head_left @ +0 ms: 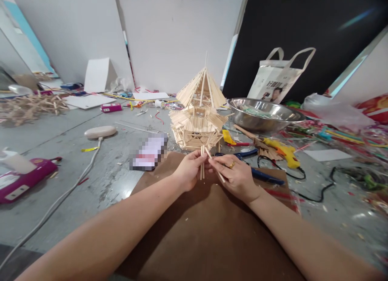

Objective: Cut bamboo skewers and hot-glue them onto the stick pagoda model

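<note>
My left hand (190,170) pinches a pair of thin pale wooden sticks (202,172) that stand roughly upright side by side. Close against it, my right hand (238,177), with a gold ring, is closed on another wooden stick (220,175) that leans at a slant, its top end by the pair. Just beyond both hands stands a tiered pavilion model (197,129) built of the same sticks. Its pointed roof (202,89) rises at the top. A brown board (190,232) lies under my hands.
A phone (148,152) lies left of my hands. To the right are blue-handled pliers (266,176), a yellow glue gun (283,152) and a metal bowl (266,115). A white cable (72,180) crosses the left side. Loose sticks (30,107) are heaped far left.
</note>
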`<act>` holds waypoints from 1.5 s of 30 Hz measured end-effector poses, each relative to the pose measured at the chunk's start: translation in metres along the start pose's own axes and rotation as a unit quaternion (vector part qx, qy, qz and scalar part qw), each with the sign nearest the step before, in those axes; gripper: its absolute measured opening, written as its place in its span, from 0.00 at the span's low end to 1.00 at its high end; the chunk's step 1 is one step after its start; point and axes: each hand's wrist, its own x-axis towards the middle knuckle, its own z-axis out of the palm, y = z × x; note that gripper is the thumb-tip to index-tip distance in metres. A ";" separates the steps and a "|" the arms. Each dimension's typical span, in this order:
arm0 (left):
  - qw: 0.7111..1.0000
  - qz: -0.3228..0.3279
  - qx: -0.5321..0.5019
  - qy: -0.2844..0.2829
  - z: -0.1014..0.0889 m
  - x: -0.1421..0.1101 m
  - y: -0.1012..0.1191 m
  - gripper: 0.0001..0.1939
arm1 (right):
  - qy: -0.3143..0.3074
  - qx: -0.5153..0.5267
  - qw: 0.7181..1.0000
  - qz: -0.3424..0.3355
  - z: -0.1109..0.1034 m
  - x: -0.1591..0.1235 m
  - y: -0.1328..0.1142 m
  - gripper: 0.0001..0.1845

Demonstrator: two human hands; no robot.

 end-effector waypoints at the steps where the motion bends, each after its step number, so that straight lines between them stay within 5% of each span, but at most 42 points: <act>1: 1.000 0.001 -0.003 0.002 0.000 0.000 0.000 0.01 | -0.006 -0.004 1.000 -0.009 0.000 0.001 -0.001 0.15; 7: 1.000 0.018 0.009 0.017 -0.003 0.002 0.000 0.04 | -0.078 0.016 0.997 -0.021 0.003 0.003 -0.005 0.14; 13: 0.994 0.070 0.077 -0.039 -0.004 0.003 -0.003 0.08 | 0.000 0.091 0.991 0.098 0.006 0.000 -0.001 0.24; 17: 0.978 0.092 0.174 -0.070 0.000 0.000 -0.007 0.07 | -0.016 0.116 0.986 0.122 0.004 0.002 0.002 0.29; 35: 0.941 0.126 0.298 -0.104 -0.001 -0.001 -0.005 0.04 | -0.027 0.129 0.987 0.094 0.001 0.005 0.002 0.22; 45: 0.937 0.070 0.297 -0.168 -0.007 0.000 -0.008 0.11 | 0.018 0.159 0.978 0.130 -0.001 0.004 0.001 0.13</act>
